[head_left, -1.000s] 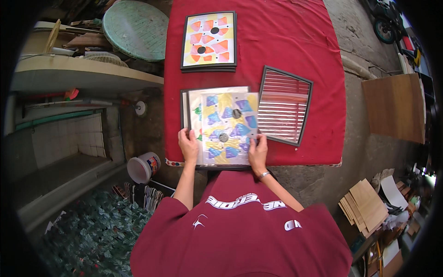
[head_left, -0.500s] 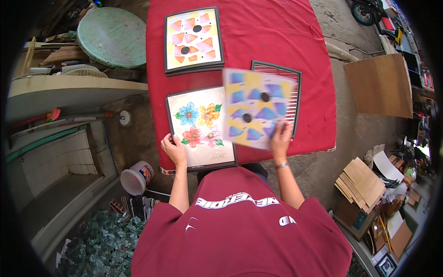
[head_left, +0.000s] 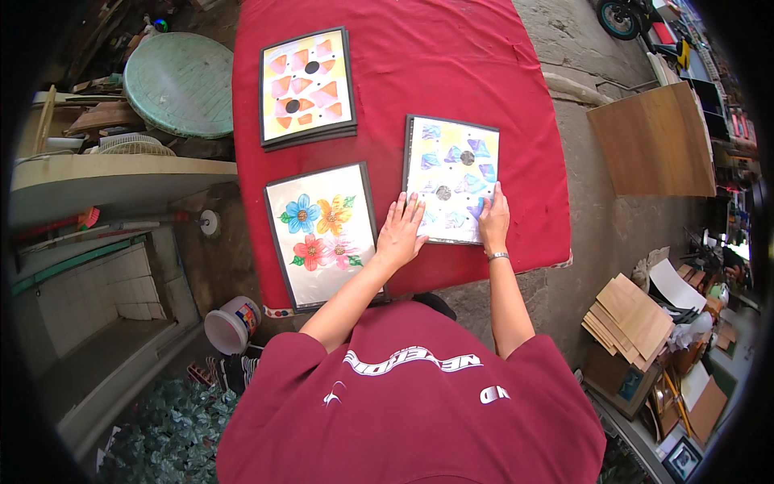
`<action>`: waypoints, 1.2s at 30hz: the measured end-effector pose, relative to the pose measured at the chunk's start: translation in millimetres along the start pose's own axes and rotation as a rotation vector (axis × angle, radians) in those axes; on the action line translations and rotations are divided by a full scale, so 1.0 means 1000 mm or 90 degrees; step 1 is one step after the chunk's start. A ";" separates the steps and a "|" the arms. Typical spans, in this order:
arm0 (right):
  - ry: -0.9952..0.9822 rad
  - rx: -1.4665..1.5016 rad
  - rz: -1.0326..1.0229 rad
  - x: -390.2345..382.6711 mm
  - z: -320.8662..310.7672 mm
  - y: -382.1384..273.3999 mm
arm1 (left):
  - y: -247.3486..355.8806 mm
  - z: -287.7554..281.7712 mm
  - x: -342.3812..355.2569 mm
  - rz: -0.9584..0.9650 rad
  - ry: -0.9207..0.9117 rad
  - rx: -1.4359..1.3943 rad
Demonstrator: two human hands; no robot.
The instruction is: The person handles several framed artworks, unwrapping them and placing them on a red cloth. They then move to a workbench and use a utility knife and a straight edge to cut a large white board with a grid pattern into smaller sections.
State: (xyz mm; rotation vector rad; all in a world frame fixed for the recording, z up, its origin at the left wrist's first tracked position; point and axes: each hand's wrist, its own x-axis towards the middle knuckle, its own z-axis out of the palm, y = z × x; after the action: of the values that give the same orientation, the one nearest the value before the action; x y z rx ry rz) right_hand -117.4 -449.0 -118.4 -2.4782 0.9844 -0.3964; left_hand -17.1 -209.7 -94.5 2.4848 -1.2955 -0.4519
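A blue, purple and yellow picture sheet (head_left: 451,169) lies over a dark frame (head_left: 410,137) on the red-covered table (head_left: 419,48). My left hand (head_left: 401,230) rests on its lower-left corner, fingers extended and slightly apart. My right hand (head_left: 493,218) grips the sheet's lower right edge, thumb on the face. A dark frame with a flower picture (head_left: 318,226) lies left of my hands. Farther back at the left is a stack of frames topped by an orange and pink shapes picture (head_left: 304,85).
A green round tabletop (head_left: 177,81), a concrete ledge (head_left: 137,167) and a white bucket (head_left: 232,327) are at the left. At the right are a brown board (head_left: 645,141), plywood sheets (head_left: 629,319) and a parked motorbike (head_left: 621,18).
The blue-shapes sheet moved right from atop the flower picture onto the right-hand frame, uncovering the flowers. My left hand moved from the flower frame's edge rightward onto that sheet.
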 end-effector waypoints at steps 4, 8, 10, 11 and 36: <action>0.005 -0.154 -0.039 0.001 0.007 -0.001 | -0.001 0.014 -0.004 -0.004 0.045 -0.010; -0.005 -0.172 -0.081 -0.002 0.003 -0.007 | -0.004 0.013 -0.006 -0.003 0.053 0.007; 0.002 -0.176 -0.083 -0.001 0.000 -0.009 | -0.006 0.008 -0.005 -0.010 0.001 0.006; 0.005 -0.179 -0.088 0.001 -0.002 -0.010 | -0.008 0.005 -0.004 -0.013 0.006 0.001; -0.073 0.375 0.226 0.039 -0.047 -0.035 | -0.017 -0.039 0.063 -0.351 0.342 -0.685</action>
State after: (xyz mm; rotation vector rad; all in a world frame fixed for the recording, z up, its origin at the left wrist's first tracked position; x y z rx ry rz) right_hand -89.1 -467.3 -56.8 -1.7445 1.0504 -0.3583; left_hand 45.8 -247.9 -74.4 1.7506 -0.0425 -0.3963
